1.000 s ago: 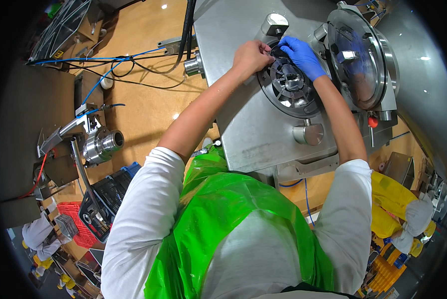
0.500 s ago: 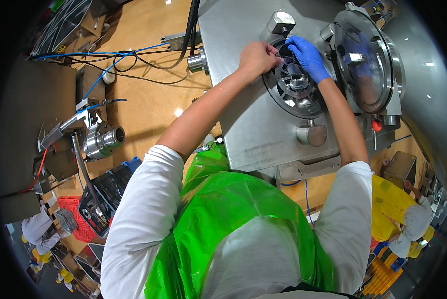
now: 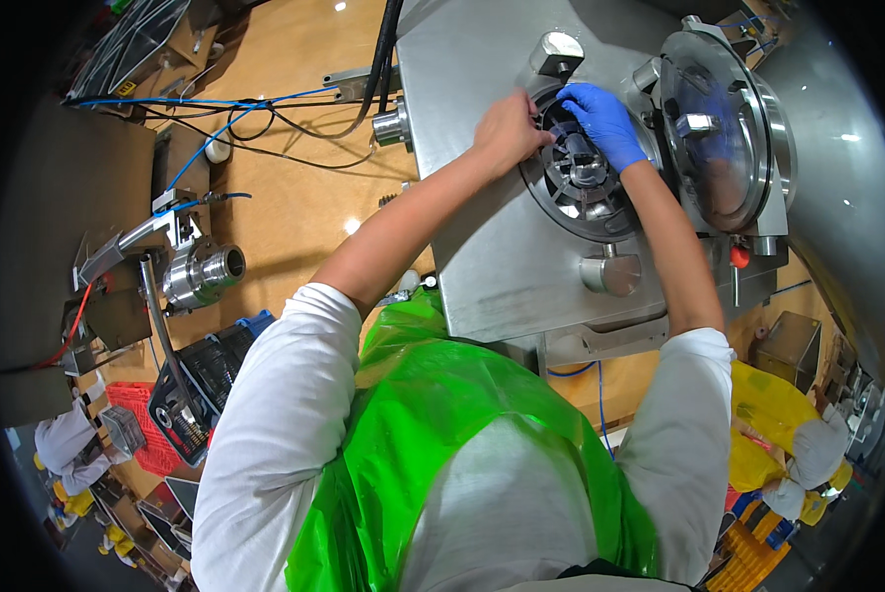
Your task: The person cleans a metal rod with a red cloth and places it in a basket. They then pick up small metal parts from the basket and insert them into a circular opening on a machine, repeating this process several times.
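Note:
A round, spoked metal part [image 3: 589,178] sits in the circular opening of a steel housing [image 3: 507,261]. My bare left hand [image 3: 510,130] is at its upper left edge, fingers curled in and partly blurred. From the other side my right hand [image 3: 605,125], in a blue glove, reaches over the top of the part with its fingers bent inward. Both hands' fingertips come close together at the upper rim. What they pinch there, if anything, is too dark and small to make out.
A hinged round cover [image 3: 714,128] with a clear face stands swung out at the right. Clamp knobs [image 3: 610,271] flank the opening. Hoses and cables [image 3: 265,104] cross at the left, above a steel pipe fitting [image 3: 206,274] and a black tool case [image 3: 211,380]. People in yellow work at far right.
My left hand has shifted slightly down and left along the rim. The right hand's fingers have also moved slightly down and left. The view has moved a little.

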Motion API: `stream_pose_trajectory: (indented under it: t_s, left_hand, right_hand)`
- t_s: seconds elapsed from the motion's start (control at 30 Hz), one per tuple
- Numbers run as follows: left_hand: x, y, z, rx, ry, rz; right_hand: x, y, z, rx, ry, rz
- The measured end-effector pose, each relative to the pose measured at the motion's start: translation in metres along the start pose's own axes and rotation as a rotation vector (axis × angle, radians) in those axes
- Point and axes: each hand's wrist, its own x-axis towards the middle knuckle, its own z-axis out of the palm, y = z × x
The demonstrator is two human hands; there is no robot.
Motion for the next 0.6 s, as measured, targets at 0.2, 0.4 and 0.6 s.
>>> stream_pose_trajectory:
  t_s: [0.2, 0.4, 0.6]
  left_hand:
    - [-0.012, 0.016, -0.008, 0.300, 0.135, 0.040]
    - [-0.016, 0.007, 0.000, 0.382, 0.294, 0.165]
    - [-0.015, 0.000, 0.003, 0.478, 0.282, 0.204]
  right_hand:
    - [-0.006, -0.009, 0.007, -0.200, 0.006, 0.015]
    - [-0.018, -0.025, -0.002, -0.179, 0.029, -0.068]
    - [-0.017, -0.026, -0.001, -0.325, -0.154, -0.064]
